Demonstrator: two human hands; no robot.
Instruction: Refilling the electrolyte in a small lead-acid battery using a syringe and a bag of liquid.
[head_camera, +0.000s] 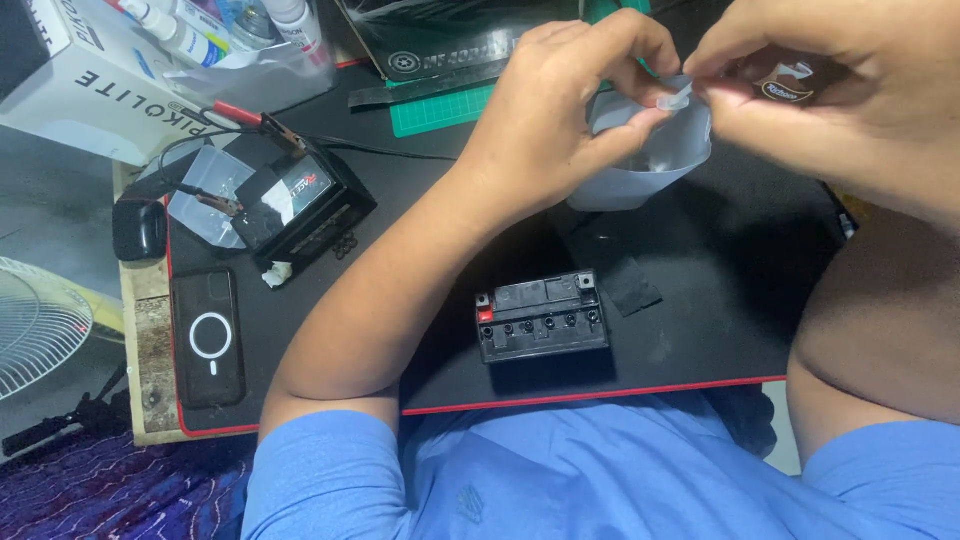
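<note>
Both my hands are raised over the far side of a black desk mat (700, 330). My left hand (560, 120) pinches the rim of a soft grey plastic container (650, 165). My right hand (850, 90) meets it from the right, fingertips closed on a small clear cap or tab (675, 97) at the container's top. Below them a small black battery (541, 317) with a row of open filler holes and a red terminal corner sits on the mat, untouched.
A second black battery (305, 200) with clip leads stands at the left beside a clear plastic piece (205, 190). A phone (207, 338) lies at the mat's left edge. A white box (90, 80), bottles (180, 35), a green cutting mat (440, 110) and a fan (40, 320) surround the area.
</note>
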